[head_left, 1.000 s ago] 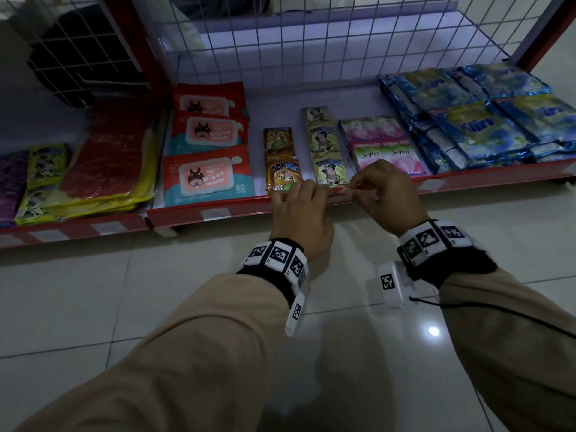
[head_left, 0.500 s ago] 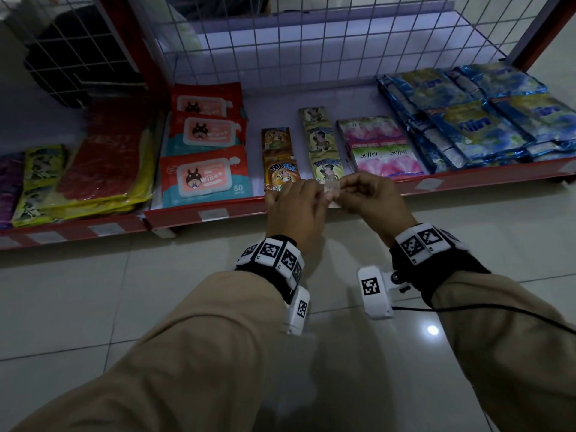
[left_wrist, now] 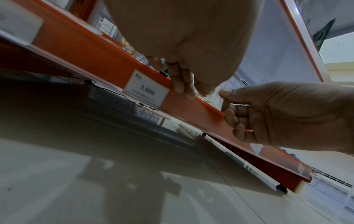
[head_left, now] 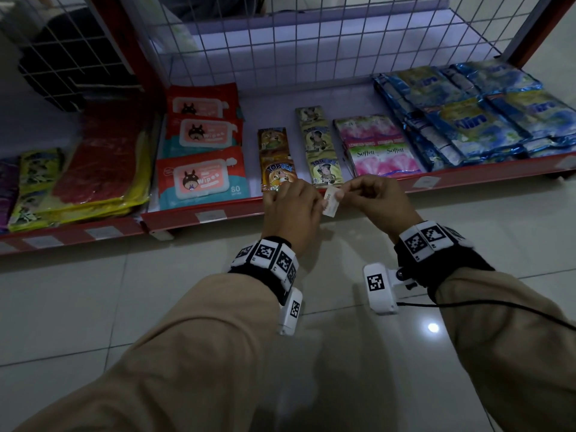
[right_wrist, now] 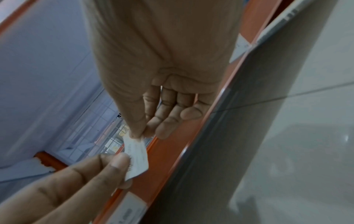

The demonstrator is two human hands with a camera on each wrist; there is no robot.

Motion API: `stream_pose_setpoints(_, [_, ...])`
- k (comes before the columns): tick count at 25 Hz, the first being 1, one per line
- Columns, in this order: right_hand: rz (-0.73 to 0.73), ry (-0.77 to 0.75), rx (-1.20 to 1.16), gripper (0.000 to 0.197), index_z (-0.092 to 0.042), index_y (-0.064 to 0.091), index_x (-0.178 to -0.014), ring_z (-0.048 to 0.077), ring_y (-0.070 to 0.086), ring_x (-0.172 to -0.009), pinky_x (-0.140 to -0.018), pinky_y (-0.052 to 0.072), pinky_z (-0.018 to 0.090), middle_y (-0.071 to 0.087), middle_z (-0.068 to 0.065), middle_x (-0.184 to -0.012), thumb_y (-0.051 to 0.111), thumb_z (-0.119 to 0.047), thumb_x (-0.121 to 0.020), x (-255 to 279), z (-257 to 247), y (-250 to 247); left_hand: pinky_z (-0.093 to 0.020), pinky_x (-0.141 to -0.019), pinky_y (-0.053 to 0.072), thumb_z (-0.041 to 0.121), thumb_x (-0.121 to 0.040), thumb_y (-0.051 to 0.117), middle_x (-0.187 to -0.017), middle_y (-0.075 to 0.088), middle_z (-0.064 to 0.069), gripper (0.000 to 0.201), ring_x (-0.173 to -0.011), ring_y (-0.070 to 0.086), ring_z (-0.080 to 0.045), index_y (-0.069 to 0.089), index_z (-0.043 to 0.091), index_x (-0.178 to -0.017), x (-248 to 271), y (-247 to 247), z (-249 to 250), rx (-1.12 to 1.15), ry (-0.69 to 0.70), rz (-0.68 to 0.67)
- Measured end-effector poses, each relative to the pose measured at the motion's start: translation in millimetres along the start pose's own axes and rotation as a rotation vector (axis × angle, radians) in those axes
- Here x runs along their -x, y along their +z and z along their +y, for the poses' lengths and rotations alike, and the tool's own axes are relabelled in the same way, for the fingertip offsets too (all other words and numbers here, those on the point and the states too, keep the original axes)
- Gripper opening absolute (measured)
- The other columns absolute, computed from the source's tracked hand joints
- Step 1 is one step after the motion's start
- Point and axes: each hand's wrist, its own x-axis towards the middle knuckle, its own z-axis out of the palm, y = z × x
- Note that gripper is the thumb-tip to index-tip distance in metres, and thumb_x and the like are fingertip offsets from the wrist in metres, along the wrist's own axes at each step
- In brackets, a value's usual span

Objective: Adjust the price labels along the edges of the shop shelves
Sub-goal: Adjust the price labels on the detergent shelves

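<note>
Dim, bluish light; glare spot on the floor tiles (head_left: 433,327); wrist views blurred.

Head view downward (wrist views upward)

We read "Wipes" and "80" on the front wipes pack (head_left: 202,181), "TOP ICE" on the orange sachet (head_left: 277,176) just right of it, "Soffell" twice on the pink pack (head_left: 384,160) further right, and "Klin" on the blue packs (head_left: 473,123) at the far right. In the left wrist view the shelf-edge label (left_wrist: 146,88) reads "Rp. 3.000", its small bottom line too blurred. On the held label (head_left: 330,201) we make out only "000".
</note>
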Motion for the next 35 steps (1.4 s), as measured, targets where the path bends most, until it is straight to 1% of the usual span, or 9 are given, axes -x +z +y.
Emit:
stream_pose_setpoints(4, [0.029,-0.208,0.291,0.017,-0.008,0.063,-0.097,0.009,0.058,-0.077,-0.070,0.046,0.014,0.063,0.003,-0.089,0.071,-0.013,-0.082,-1,-5,-1,-0.037,-0.090,0.024,0.032,-0.097,0.041,-0.112,0.051,0.002,0.021,-0.108,0.042,-0.020,0.056,0.021,-0.105,0,0,0,-0.132,0.039,-0.041])
stream_pose_setpoints(7, [-0.125,-0.425,0.657,0.029,-0.017,0.067,-0.112,0.015,0.057,-0.090,-0.078,0.047,0.027,0.065,0.002,-0.098,0.068,-0.012,-0.083,-4,-14,0,-0.039,-0.092,0.026,0.034,-0.098,0.039,-0.116,0.051,0.001,0.025,-0.111,0.042,-0.021,0.055,0.020,-0.111,-2,1,-1,-0.200,0.065,-0.059])
stream_pose_setpoints(9, [-0.150,-0.436,0.839,0.021,-0.019,0.072,-0.102,0.023,0.058,-0.088,-0.077,0.048,0.035,0.069,0.005,-0.093,0.066,-0.012,-0.083,-6,-17,1,-0.038,-0.093,0.025,0.036,-0.098,0.039,-0.118,0.051,0.000,0.026,-0.111,0.042,-0.021,0.054,0.019,-0.112,-1,1,-1,-0.217,0.073,-0.062])
stream_pose_setpoints(11, [-0.116,-0.398,0.835,0.015,-0.018,0.073,-0.096,0.023,0.061,-0.086,-0.077,0.050,0.037,0.070,0.005,-0.091,0.065,-0.012,-0.084,-6,-17,-3,-0.038,-0.091,0.025,0.040,-0.097,0.040,-0.116,0.051,0.000,0.028,-0.111,0.042,-0.021,0.054,0.020,-0.111,0,0,-1,-0.210,0.073,-0.048])
stream_pose_setpoints(14, [0.023,-0.346,0.654,0.008,-0.014,0.069,-0.091,0.017,0.064,-0.079,-0.074,0.050,0.028,0.068,0.000,-0.083,0.066,-0.011,-0.085,-5,-16,-15,-0.038,-0.091,0.026,0.040,-0.096,0.042,-0.115,0.053,0.001,0.027,-0.111,0.042,-0.020,0.054,0.021,-0.112,2,-1,2,-0.165,0.047,-0.023])
stream_pose_setpoints(16, [0.061,-0.336,0.635,0.006,-0.013,0.069,-0.089,0.018,0.063,-0.079,-0.078,0.052,0.035,0.068,0.001,-0.083,0.069,-0.013,-0.083,-6,-16,-22,-0.039,-0.092,0.026,0.039,-0.095,0.044,-0.116,0.053,0.003,0.027,-0.112,0.043,-0.019,0.052,0.024,-0.116,2,-1,3,-0.135,0.025,-0.018])
stream_pose_setpoints(19, [0.030,-0.332,0.707,0.008,-0.015,0.071,-0.089,0.022,0.060,-0.085,-0.082,0.049,0.045,0.068,0.004,-0.086,0.070,-0.017,-0.082,-8,-15,-24,-0.040,-0.093,0.027,0.037,-0.093,0.049,-0.116,0.055,0.002,0.031,-0.113,0.044,-0.021,0.050,0.023,-0.121,3,-1,7,-0.070,-0.002,0.012])
stream_pose_setpoints(26, [0.057,-0.417,0.825,0.009,-0.017,0.070,-0.092,0.027,0.057,-0.091,-0.086,0.043,0.051,0.066,0.004,-0.092,0.068,-0.021,-0.084,-10,-14,-17,-0.040,-0.091,0.027,0.037,-0.092,0.051,-0.120,0.054,-0.002,0.049,-0.115,0.044,-0.024,0.040,0.022,-0.137,3,2,9,-0.041,-0.013,0.013])
stream_pose_setpoints(35, [-0.029,-0.424,1.012,0.013,-0.019,0.069,-0.097,0.028,0.055,-0.094,-0.083,0.039,0.040,0.065,0.005,-0.095,0.066,-0.020,-0.085,-11,-11,-15,-0.042,-0.091,0.027,0.043,-0.092,0.048,-0.118,0.046,-0.002,0.037,-0.114,0.039,-0.023,0.051,0.028,-0.126,2,4,10,-0.164,-0.009,-0.051])
